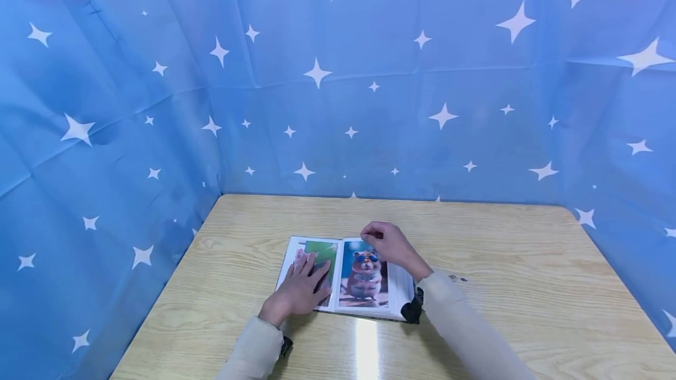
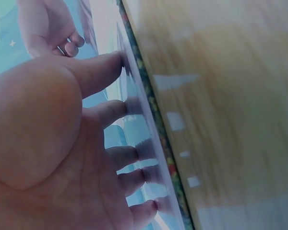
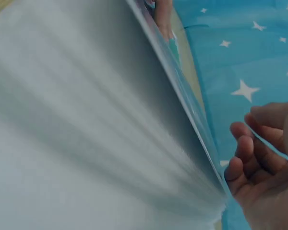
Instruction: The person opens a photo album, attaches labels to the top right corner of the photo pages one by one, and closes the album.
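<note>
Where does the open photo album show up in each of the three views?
Head: the photo album lies open at lower centre on the wooden table, left hand flat on its left page.
Left wrist: its edge runs diagonally under the fingertips.
Right wrist: its pages fill the left, blurred.
Shared landmark: the starred blue cloth.

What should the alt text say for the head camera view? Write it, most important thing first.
A person's two hands work an open photo album on a wooden table: the left hand lies flat on the left page, and the right hand curls at the top edge of the right page, beside a picture of a hamster in sunglasses. A blue curtain with white stars surrounds the table.
</note>
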### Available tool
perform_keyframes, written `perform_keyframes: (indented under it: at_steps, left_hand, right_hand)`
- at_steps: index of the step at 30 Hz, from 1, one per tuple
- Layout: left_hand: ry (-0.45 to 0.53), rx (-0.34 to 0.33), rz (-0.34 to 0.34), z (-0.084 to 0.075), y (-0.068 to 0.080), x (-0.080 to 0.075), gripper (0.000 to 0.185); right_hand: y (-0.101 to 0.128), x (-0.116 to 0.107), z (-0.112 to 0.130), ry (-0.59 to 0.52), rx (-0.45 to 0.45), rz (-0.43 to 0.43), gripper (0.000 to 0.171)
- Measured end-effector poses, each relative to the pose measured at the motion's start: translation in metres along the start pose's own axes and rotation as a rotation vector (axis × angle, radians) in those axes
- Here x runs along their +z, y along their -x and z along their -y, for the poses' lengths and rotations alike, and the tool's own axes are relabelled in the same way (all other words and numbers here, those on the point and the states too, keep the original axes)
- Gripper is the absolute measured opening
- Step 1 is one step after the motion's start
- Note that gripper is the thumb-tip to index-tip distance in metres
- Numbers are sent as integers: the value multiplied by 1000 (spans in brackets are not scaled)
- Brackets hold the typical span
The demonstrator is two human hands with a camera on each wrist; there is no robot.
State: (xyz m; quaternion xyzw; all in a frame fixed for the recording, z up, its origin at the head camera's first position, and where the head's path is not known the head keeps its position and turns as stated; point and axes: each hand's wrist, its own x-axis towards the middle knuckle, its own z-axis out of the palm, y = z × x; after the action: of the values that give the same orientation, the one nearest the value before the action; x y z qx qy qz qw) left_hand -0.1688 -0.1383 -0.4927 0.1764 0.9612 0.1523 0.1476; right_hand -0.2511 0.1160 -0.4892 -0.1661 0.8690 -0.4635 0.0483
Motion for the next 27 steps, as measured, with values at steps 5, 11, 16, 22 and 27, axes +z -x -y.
perform_keyframes:
  at_steps: [5, 11, 16, 22, 27]
  left_hand:
    - [0, 6, -4, 1, -1, 1, 60]
    - [-2, 20, -16, 1, -1, 0, 59]
    - [-1, 23, -21, -1, 0, 0, 60]
    - [16, 13, -18, -2, 0, 0, 59]
    - [17, 14, -30, 0, -1, 3, 59]
  right_hand:
    - [9, -11, -2, 5, -1, -12, 18]
    - [23, -30, -6, 33, -7, -22, 18]
    - [38, -47, -14, 62, -2, -26, 16]
    - [58, -63, -26, 106, 28, -4, 13]
    - [75, -75, -34, 125, 30, 0, 13]
